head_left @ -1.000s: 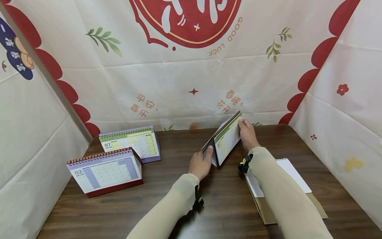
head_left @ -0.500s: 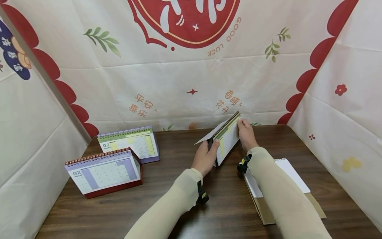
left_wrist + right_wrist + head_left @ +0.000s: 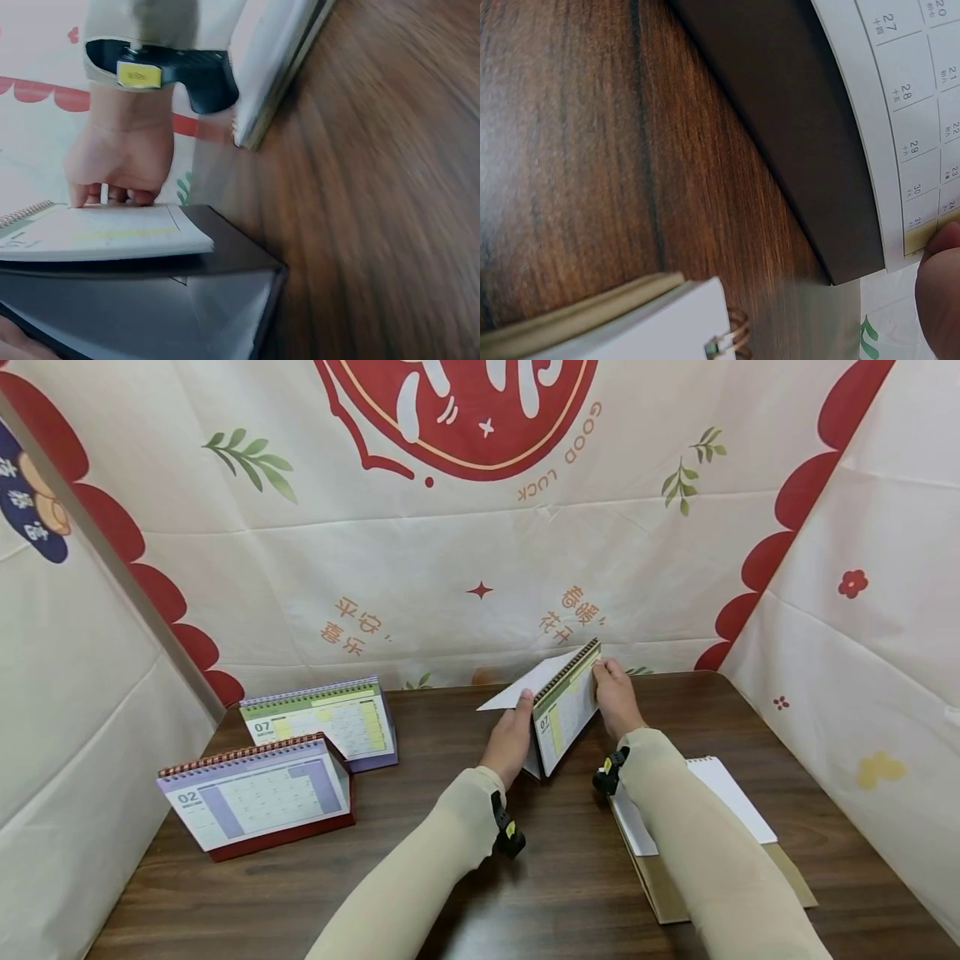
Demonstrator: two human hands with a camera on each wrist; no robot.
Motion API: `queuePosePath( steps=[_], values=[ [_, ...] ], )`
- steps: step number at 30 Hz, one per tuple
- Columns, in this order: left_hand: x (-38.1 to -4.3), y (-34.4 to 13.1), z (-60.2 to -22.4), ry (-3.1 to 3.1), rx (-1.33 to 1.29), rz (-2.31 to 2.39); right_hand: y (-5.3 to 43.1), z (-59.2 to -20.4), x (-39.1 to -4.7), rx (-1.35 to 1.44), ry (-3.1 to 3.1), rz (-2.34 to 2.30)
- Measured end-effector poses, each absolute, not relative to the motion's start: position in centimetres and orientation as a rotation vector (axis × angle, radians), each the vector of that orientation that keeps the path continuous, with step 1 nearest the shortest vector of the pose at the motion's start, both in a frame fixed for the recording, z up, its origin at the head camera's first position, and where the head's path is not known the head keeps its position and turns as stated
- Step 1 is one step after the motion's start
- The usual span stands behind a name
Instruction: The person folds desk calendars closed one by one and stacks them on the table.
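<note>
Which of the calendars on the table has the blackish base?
The 07 calendar between the left hand and right hand. The rear-left 07 calendar has a purple base, the 02 calendar dark red, the white-paged one tan.

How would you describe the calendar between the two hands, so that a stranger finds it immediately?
On the brown table, toward the far edge, one calendar is between the left hand and the right hand. Its dark base distinguishes it from the purple-based calendar, also marked 07, and the red-based calendar, marked 02.
</note>
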State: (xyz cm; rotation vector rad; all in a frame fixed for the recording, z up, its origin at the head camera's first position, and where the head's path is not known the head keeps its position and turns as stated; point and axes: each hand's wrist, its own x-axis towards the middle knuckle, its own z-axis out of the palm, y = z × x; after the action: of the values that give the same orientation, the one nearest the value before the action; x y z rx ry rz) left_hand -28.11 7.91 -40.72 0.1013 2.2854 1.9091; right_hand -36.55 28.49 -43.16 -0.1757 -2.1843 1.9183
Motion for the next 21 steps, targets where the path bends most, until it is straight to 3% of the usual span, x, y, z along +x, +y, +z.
queuePosePath(
  steps=[10, 21],
  values=[
    [-28.5, 8.0, -39.7, 2.120, -0.062, 2.073, 28.5, -43.4, -36.6, -0.168, -2.173, 1.922],
    [-27.7, 8.2, -39.0, 2.144, 0.182, 2.228, 28.3, -43.6, -36.6, -0.200, -2.154, 1.918]
  ],
)
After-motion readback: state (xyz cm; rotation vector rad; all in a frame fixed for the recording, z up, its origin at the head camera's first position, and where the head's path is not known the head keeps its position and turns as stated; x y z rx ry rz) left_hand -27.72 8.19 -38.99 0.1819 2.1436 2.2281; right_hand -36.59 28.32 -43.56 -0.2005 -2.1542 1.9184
